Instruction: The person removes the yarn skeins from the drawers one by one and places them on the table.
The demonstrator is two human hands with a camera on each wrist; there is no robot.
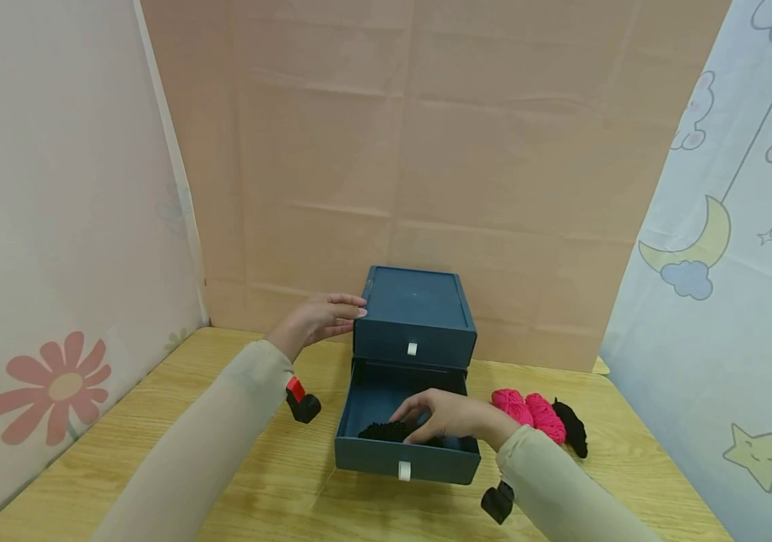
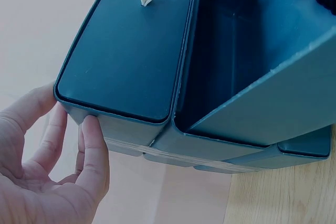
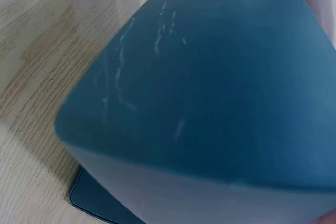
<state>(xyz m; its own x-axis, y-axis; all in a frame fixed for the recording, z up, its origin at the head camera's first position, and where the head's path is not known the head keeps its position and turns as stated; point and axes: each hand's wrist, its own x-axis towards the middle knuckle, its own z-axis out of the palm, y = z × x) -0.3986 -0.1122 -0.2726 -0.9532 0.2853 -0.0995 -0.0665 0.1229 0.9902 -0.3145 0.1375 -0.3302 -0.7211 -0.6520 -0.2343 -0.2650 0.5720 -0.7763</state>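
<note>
Wooden table [image 1: 270,489] stands before a plain peach backdrop [image 1: 318,150]. At left, the person's left hand [image 1: 314,320] is open, its fingers nearly straight and touching the side of a blue drawer cabinet [image 1: 416,297]. Its lower drawer [image 1: 365,454] is pulled out, and a black yarn-like bundle [image 1: 379,431] lies inside, near the front. Right hand [image 1: 453,414] reaches in, thumb and fingers curved beside this bundle; whether they grip it, I cannot tell. Farther right, two pink skeins [image 1: 528,410] lie next to another black bundle [image 1: 572,429].

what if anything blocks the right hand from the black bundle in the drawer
Nothing visible: the drawer is pulled open, and the right hand is right at the black bundle.
</note>
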